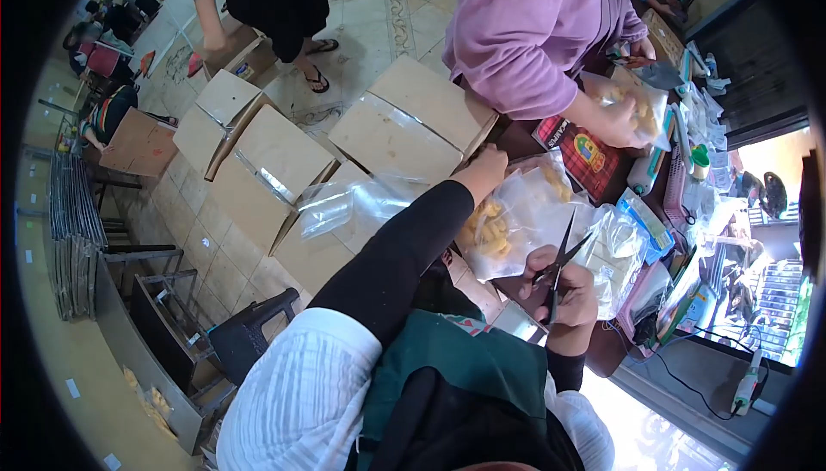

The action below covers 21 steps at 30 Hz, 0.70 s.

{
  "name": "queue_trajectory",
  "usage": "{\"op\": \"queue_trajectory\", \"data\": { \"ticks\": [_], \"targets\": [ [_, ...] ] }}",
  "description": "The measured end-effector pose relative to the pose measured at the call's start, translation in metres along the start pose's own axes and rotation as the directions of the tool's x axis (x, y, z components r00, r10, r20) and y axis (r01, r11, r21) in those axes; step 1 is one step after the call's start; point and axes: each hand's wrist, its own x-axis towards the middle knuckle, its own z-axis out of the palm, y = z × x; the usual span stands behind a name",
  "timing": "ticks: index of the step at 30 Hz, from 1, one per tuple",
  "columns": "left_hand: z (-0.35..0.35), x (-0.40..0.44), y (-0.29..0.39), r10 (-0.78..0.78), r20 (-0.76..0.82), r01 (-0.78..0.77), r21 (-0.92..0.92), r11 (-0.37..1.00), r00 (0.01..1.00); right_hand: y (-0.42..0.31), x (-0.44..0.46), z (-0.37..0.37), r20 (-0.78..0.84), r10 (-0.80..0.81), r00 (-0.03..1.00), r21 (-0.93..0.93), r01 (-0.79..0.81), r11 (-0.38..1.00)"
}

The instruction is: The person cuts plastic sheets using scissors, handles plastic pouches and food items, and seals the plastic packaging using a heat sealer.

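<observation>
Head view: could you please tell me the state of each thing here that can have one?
Scissors: open, blades apart.
Right hand: fingers around the scissors' handles.
Left hand: extended forward, finger closure unclear.
Yellow food bag: filled, lying down; sealing unclear.
Co-worker's hand: at another filled bag.
Clear film: loose, over boxes.

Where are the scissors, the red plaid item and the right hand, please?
Scissors (pixel 559 265): head view, near the pivot.
Red plaid item (pixel 591 153): head view, on its yellow emblem.
Right hand (pixel 576 297): head view, middle of the hand.
</observation>
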Motion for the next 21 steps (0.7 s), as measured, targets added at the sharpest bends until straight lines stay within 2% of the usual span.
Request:
{"op": "queue_trajectory", "data": {
  "ticks": [3,6,7,10,14,15,16,18,20,21],
  "targets": [
    [0.007,-0.004,0.003,-0.012,0.121,-0.019,0.250,0.968,0.993,0.007,-0.006,0.004,0.011,0.017,1.000,0.052,-0.018,0.999],
    [0.052,0.015,-0.004,-0.226,-0.018,0.226,0.137,0.964,0.974,0.021,-0.014,0.004,-0.029,0.025,0.999,0.077,-0.022,0.997],
    [0.030,0.007,0.005,-0.272,0.025,0.266,0.131,0.955,0.962,0.025,-0.015,0.004,-0.040,0.035,0.999,0.101,-0.031,0.994],
    [0.002,-0.001,0.007,0.010,0.065,-0.017,0.111,0.994,0.998,0.030,-0.012,0.005,-0.026,0.049,0.998,0.084,-0.047,0.995],
    [-0.056,-0.023,0.023,-0.017,-0.021,0.019,0.078,0.997,1.000,0.030,-0.007,0.012,-0.012,0.081,0.997,0.090,-0.079,0.993],
    [-0.067,-0.032,0.022,0.035,-0.107,-0.028,0.063,0.998,0.994,0.028,-0.006,0.015,-0.025,0.104,0.994,0.087,-0.101,0.991],
    [-0.080,-0.044,0.019,0.084,-0.194,-0.075,0.052,0.996,0.977,0.031,-0.002,0.014,0.032,0.063,0.998,0.078,-0.065,0.995],
    [-0.113,-0.069,0.017,0.059,-0.271,-0.070,-0.033,0.997,0.961,0.031,0.005,0.017,0.081,0.083,0.993,0.068,-0.088,0.994],
    [-0.139,-0.104,0.005,0.018,-0.511,-0.121,-0.168,0.978,0.859,0.030,0.012,0.023,0.096,0.114,0.989,0.048,-0.119,0.992],
    [-0.154,-0.127,-0.005,-0.065,-0.545,-0.112,-0.286,0.952,0.836,0.029,0.015,0.027,0.099,0.136,0.986,0.043,-0.141,0.989]
  ]
}}
